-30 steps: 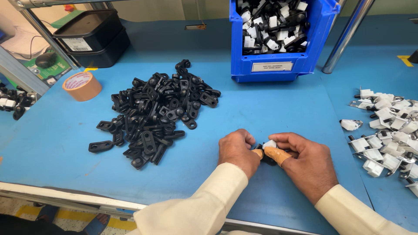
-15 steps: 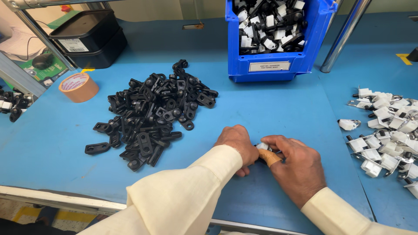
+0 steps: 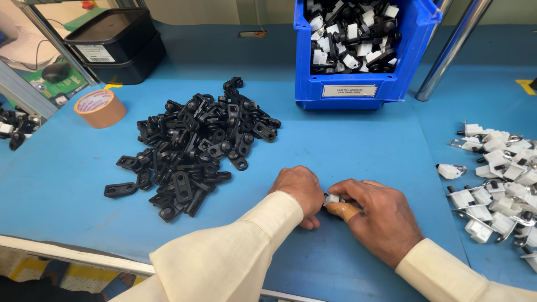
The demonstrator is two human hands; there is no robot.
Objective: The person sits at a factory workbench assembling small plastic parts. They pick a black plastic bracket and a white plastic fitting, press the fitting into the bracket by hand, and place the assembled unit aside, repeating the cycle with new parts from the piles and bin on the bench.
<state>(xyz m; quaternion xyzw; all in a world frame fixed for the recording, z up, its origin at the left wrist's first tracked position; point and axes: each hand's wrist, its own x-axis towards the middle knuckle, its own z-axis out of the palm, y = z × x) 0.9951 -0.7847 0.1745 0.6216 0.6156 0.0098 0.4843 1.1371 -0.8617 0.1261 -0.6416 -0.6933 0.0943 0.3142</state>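
Note:
My left hand (image 3: 299, 190) and my right hand (image 3: 377, 215) meet over the blue table (image 3: 347, 145) near its front edge. Between their fingertips they pinch a small white and black plastic part (image 3: 333, 199), mostly hidden by the fingers. My right thumb wears a tan bandage. A heap of black plastic brackets (image 3: 196, 145) lies to the left of my left hand, a hand's width away. Cream sleeves cover both forearms.
A blue bin (image 3: 358, 84) of black and white parts stands at the back. Several white parts with metal clips (image 3: 495, 184) lie at the right. A tape roll (image 3: 100, 109) and a black box (image 3: 114, 45) sit at the back left. A metal post (image 3: 447, 50) rises right of the bin.
Both hands stay closed on the small part. My left forearm has swung further into view across the front, and the hands have shifted slightly.

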